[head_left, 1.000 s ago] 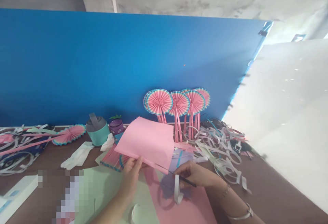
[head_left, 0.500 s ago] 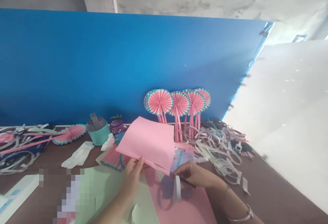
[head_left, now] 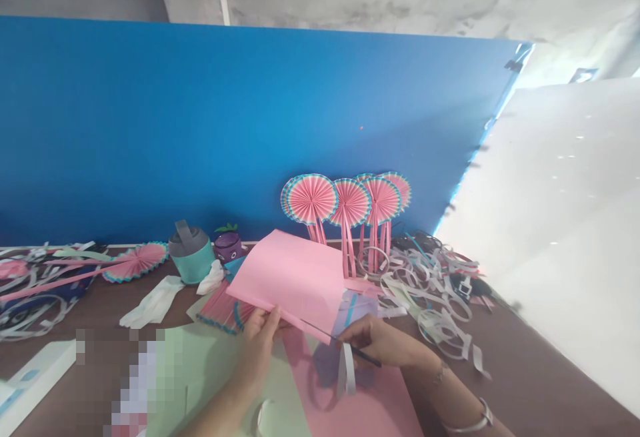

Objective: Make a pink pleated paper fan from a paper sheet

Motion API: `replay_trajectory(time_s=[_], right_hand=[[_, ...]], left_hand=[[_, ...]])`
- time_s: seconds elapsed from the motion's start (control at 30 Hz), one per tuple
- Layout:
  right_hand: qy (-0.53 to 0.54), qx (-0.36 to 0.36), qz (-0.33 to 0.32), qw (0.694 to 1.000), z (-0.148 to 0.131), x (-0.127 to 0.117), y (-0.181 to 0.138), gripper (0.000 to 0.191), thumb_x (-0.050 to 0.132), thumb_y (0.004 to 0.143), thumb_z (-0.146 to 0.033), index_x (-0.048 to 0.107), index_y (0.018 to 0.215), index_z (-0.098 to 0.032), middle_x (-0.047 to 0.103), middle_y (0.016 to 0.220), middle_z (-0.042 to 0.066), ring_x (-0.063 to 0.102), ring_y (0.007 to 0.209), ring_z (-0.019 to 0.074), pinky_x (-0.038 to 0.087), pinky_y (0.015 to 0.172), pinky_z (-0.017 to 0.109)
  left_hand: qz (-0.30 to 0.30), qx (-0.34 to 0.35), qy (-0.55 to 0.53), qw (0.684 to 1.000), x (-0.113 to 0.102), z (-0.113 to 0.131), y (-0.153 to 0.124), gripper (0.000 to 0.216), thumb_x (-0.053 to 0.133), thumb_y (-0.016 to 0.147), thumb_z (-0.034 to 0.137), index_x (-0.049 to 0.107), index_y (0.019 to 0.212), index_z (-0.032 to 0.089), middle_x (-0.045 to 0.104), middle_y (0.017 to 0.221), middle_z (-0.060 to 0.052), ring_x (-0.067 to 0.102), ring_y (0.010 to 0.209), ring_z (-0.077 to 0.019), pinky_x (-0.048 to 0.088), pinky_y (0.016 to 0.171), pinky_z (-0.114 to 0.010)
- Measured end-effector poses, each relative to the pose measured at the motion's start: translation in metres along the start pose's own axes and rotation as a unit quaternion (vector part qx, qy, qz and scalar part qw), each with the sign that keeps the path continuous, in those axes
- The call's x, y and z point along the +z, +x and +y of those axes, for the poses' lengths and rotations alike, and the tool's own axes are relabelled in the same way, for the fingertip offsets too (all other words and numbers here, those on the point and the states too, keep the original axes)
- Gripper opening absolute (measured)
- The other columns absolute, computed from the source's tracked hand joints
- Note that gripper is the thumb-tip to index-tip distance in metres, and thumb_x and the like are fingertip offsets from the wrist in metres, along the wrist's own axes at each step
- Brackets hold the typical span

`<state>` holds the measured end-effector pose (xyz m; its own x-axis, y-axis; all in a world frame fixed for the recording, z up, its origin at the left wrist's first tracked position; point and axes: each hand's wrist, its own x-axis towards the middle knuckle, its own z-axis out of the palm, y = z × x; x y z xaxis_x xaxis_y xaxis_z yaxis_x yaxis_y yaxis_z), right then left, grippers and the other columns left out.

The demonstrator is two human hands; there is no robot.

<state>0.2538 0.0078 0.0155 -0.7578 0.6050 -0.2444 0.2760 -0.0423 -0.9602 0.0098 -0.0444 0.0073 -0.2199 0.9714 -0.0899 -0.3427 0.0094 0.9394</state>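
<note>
A pink sheet of paper (head_left: 293, 277) is raised above the table and bows upward along its far side. My left hand (head_left: 261, 337) pinches its near edge, thumb on top. In my right hand (head_left: 375, 340), at the sheet's near right corner, is a slim dark tool (head_left: 367, 356) whose thin front part lies along the near edge; its exact kind is unclear. A narrow whitish strip (head_left: 346, 370) dangles in a curl beside the right fingers. Beneath both hands lie a light green sheet (head_left: 215, 370) and another pink sheet (head_left: 373, 403).
Pink pleated paper rosettes (head_left: 313, 200) with ribbon tails stand against the blue partition (head_left: 200, 123). Curled pale strips (head_left: 445, 330) are heaped at the right. Left are a teal cup (head_left: 193, 260), a purple container (head_left: 229, 247), white gloves (head_left: 155, 302) and another rosette (head_left: 137, 263).
The dark tool's thin front part shows slightly farther left along the paper's near edge. The pink sheet has shifted a little to the right and down, and the hanging strip has swung slightly.
</note>
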Motion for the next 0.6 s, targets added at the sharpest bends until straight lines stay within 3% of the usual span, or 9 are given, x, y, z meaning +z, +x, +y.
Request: replay_trajectory(time_s=[0.27, 0.6], right_hand=[[0.020, 0.000, -0.005, 1.000, -0.0007, 0.0035, 0.0017, 0.022, 0.071, 0.069, -0.022, 0.075, 0.088, -0.012, 0.052, 0.056, -0.004, 0.033, 0.045, 0.0032, 0.027, 0.042, 0.015], [0.031, -0.004, -0.010, 0.999, -0.0061, 0.0044, -0.0004, 0.020, 0.063, 0.065, -0.012, 0.074, 0.082, -0.011, 0.049, 0.051, -0.006, 0.033, 0.043, 0.0029, 0.026, 0.041, 0.015]], left_hand=[[0.010, 0.001, 0.013, 1.000, 0.0010, -0.0024, -0.0006, 0.045, 0.071, 0.068, 0.056, 0.064, 0.085, 0.015, 0.073, 0.084, -0.007, 0.068, 0.081, -0.0244, 0.054, 0.074, -0.034], [-0.019, 0.000, 0.002, 1.000, -0.0010, -0.0063, 0.0001, 0.043, 0.069, 0.072, 0.054, 0.063, 0.090, 0.015, 0.073, 0.087, -0.008, 0.068, 0.085, -0.0251, 0.052, 0.079, -0.036]])
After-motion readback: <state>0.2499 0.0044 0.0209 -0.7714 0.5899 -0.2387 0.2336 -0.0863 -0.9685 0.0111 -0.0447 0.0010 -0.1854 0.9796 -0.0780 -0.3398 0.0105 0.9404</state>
